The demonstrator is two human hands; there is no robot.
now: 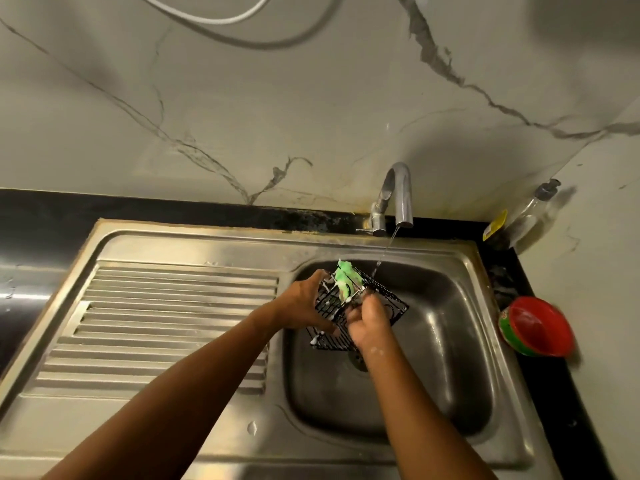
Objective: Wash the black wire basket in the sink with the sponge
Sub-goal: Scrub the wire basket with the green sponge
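The black wire basket (pixel 384 299) is held tilted over the steel sink bowl (pixel 433 375). My left hand (pixel 304 303) grips the basket's left side. My right hand (pixel 367 323) holds a soapy green sponge (pixel 346 278) that sticks up against the basket's top edge; its fingers curl round the sponge's lower end. White foam dots the wires and my right wrist. A thin stream of water runs from the tap (pixel 398 199) and falls just right of the sponge.
A ribbed steel draining board (pixel 166 320) lies left of the bowl. A red bowl (pixel 536 327) sits on the black counter at the right. A clear pump bottle (pixel 533 209) and a yellow packet (pixel 495 225) stand in the back right corner. The drain (pixel 356 358) shows under the basket.
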